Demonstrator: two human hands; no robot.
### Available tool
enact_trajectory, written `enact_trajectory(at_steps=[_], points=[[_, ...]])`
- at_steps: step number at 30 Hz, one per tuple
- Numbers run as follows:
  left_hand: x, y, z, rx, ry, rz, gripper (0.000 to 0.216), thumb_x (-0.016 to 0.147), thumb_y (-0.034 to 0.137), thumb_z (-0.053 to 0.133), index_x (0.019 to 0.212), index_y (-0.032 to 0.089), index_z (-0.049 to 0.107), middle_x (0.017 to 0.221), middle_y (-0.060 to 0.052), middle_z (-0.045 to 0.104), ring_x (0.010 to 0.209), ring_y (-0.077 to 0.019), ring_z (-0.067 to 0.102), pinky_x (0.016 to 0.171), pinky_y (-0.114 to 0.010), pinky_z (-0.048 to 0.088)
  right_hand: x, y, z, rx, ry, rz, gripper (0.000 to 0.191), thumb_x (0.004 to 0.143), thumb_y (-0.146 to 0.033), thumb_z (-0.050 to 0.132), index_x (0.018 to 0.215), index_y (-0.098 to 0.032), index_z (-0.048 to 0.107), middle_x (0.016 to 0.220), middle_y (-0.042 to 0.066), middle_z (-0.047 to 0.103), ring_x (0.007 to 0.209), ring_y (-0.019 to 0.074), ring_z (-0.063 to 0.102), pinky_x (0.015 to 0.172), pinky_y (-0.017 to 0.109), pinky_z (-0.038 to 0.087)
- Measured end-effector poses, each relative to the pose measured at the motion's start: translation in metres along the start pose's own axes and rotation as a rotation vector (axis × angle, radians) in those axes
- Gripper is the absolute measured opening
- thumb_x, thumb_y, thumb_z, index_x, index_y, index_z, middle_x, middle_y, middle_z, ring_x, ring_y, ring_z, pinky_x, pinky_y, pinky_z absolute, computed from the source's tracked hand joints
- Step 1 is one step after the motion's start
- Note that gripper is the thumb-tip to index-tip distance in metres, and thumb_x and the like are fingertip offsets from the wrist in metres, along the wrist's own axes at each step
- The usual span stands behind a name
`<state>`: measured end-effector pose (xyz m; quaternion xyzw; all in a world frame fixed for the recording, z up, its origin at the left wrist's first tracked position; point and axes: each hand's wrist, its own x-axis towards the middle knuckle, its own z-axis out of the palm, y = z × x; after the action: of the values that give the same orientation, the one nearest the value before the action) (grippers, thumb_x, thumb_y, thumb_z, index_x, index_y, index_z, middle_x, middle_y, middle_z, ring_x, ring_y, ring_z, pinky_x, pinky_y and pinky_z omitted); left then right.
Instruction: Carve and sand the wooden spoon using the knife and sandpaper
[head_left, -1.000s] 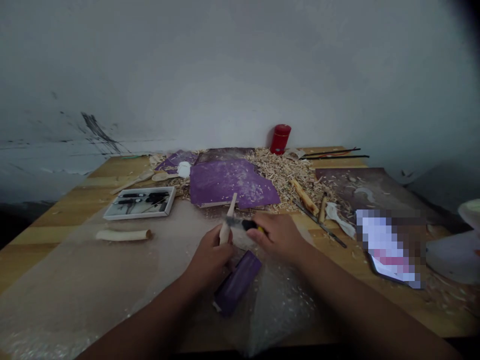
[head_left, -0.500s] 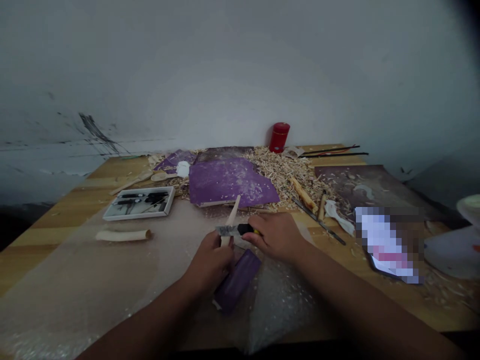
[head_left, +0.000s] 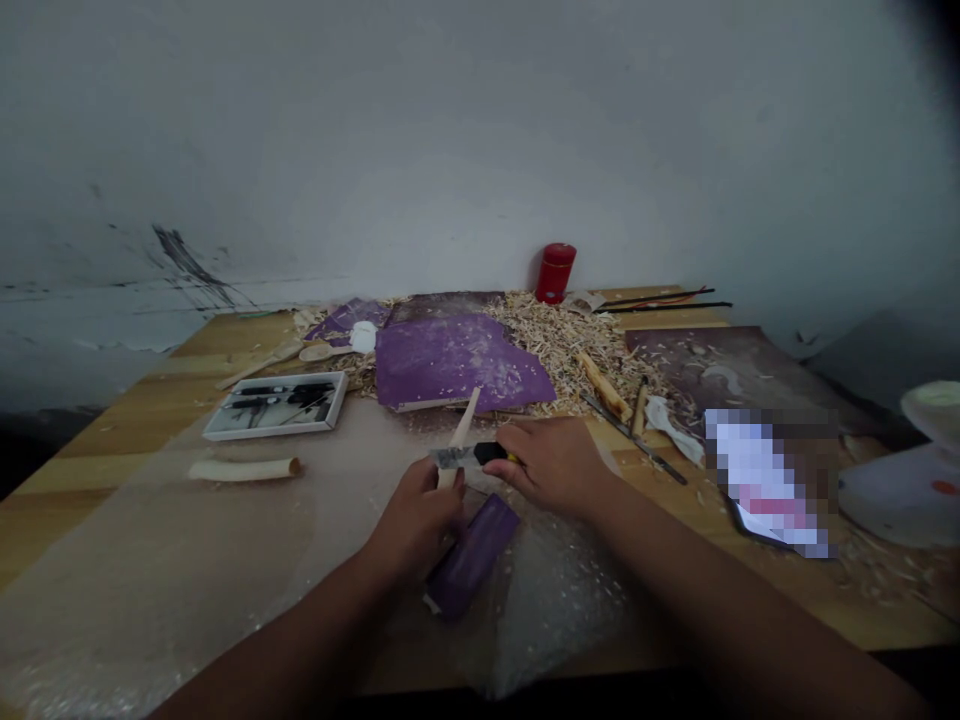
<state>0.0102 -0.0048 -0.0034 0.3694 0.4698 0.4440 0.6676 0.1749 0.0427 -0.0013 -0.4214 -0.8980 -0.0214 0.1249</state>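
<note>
My left hand [head_left: 422, 508] is closed around the lower part of a pale wooden stick [head_left: 465, 420], whose narrow end points up and away from me. In my right hand [head_left: 551, 462] is a utility knife [head_left: 491, 453] with a black and yellow handle. Its blade lies across the stick just above my left fingers. Right below my left hand rests a purple-wrapped block [head_left: 474, 558], on clear plastic sheeting [head_left: 559, 600]. A sheet of purple sandpaper [head_left: 457, 360], dusted with shavings, lies beyond the stick's tip.
A white tray of black-handled tools [head_left: 276, 405] and a short peeled wood piece [head_left: 244, 469] lie left. Behind are a wooden spoon [head_left: 322, 351], wood shavings [head_left: 574, 340] and a red canister [head_left: 556, 273]. A phone [head_left: 772, 490] and a whitish container [head_left: 907, 490] are at right.
The view has shifted very slightly. Both hands, the knife and the stick keep nearly the same pose, with the blade still across the wood.
</note>
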Motion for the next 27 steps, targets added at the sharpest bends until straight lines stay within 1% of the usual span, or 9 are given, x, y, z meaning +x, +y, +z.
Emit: enact_trajectory(at_steps=[3, 6, 8, 11, 13, 17, 21, 24, 27], points=[[-0.002, 0.005, 0.003, -0.030, 0.006, -0.001, 0.014, 0.046, 0.007, 0.045, 0.052, 0.017, 0.037, 0.047, 0.006, 0.031, 0.042, -0.0065, 0.032, 0.035, -0.019, 0.032, 0.000, 0.006, -0.002, -0.036, -0.003, 0.012, 0.054, 0.081, -0.059, 0.016, 0.080, -0.020, 0.053, 0.071, 0.003, 0.061, 0.060, 0.0151, 0.053, 0.049, 0.024, 0.017], [-0.004, 0.009, 0.003, -0.055, -0.024, 0.004, 0.016, 0.046, 0.007, 0.045, 0.053, 0.018, 0.035, 0.044, 0.008, 0.029, 0.037, -0.0056, 0.029, 0.035, -0.021, 0.035, -0.001, 0.021, -0.005, -0.103, 0.034, 0.140, 0.052, 0.082, -0.057, 0.017, 0.080, -0.019, 0.054, 0.068, 0.003, 0.060, 0.057, 0.0152, 0.053, 0.048, 0.024, 0.015], [-0.004, 0.010, 0.000, -0.047, -0.030, 0.012, 0.016, 0.048, 0.008, 0.045, 0.054, 0.019, 0.035, 0.042, 0.008, 0.029, 0.036, -0.0060, 0.029, 0.036, -0.022, 0.037, -0.002, 0.032, -0.007, -0.108, 0.099, 0.229, 0.051, 0.083, -0.055, 0.018, 0.080, -0.018, 0.054, 0.066, 0.004, 0.060, 0.059, 0.0157, 0.053, 0.049, 0.023, 0.016], [0.000, 0.008, -0.005, -0.014, -0.027, 0.024, 0.016, 0.050, 0.008, 0.045, 0.055, 0.019, 0.034, 0.042, 0.008, 0.029, 0.035, -0.0059, 0.029, 0.036, -0.023, 0.038, -0.004, 0.041, -0.006, 0.003, 0.202, 0.258, 0.049, 0.084, -0.053, 0.020, 0.081, -0.017, 0.054, 0.064, 0.003, 0.058, 0.062, 0.0161, 0.054, 0.050, 0.023, 0.021], [0.004, 0.005, -0.009, 0.036, -0.025, 0.035, 0.016, 0.050, 0.008, 0.045, 0.055, 0.019, 0.034, 0.043, 0.008, 0.031, 0.036, -0.0059, 0.030, 0.037, -0.023, 0.039, -0.004, 0.040, -0.003, 0.105, 0.225, 0.256, 0.048, 0.084, -0.052, 0.021, 0.081, -0.017, 0.054, 0.060, 0.002, 0.056, 0.059, 0.0150, 0.053, 0.050, 0.022, 0.022], [0.011, 0.001, -0.011, 0.230, 0.061, 0.069, 0.016, 0.054, 0.009, 0.049, 0.055, 0.018, 0.037, 0.048, 0.007, 0.036, 0.042, -0.0081, 0.038, 0.038, -0.021, 0.038, -0.002, 0.022, 0.003, 0.263, 0.125, 0.149, 0.045, 0.084, -0.050, 0.022, 0.081, -0.018, 0.053, 0.061, 0.000, 0.055, 0.057, 0.0123, 0.051, 0.050, 0.021, 0.024], [0.011, 0.003, -0.006, 0.441, 0.149, 0.142, 0.008, 0.059, 0.012, 0.052, 0.057, 0.017, 0.046, 0.050, 0.005, 0.041, 0.047, -0.0094, 0.042, 0.042, -0.020, 0.036, 0.001, 0.000, 0.007, 0.293, -0.002, 0.003, 0.045, 0.084, -0.052, 0.022, 0.076, -0.018, 0.050, 0.065, 0.000, 0.057, 0.059, 0.0114, 0.051, 0.051, 0.021, 0.024], [0.008, 0.006, -0.003, 0.518, 0.151, 0.177, 0.006, 0.060, 0.011, 0.051, 0.062, 0.016, 0.053, 0.052, 0.004, 0.047, 0.050, -0.0104, 0.044, 0.045, -0.021, 0.036, 0.002, -0.006, 0.009, 0.246, -0.043, -0.018, 0.046, 0.084, -0.054, 0.021, 0.079, -0.019, 0.050, 0.065, 0.000, 0.058, 0.058, 0.0120, 0.051, 0.050, 0.022, 0.021], [0.005, 0.007, -0.003, 0.532, 0.128, 0.155, 0.006, 0.058, 0.010, 0.052, 0.057, 0.016, 0.052, 0.046, 0.004, 0.043, 0.047, -0.0101, 0.043, 0.045, -0.021, 0.035, 0.001, -0.004, 0.008, 0.157, -0.033, 0.003, 0.048, 0.083, -0.056, 0.020, 0.081, -0.019, 0.051, 0.068, 0.001, 0.059, 0.059, 0.0132, 0.052, 0.050, 0.023, 0.019]])
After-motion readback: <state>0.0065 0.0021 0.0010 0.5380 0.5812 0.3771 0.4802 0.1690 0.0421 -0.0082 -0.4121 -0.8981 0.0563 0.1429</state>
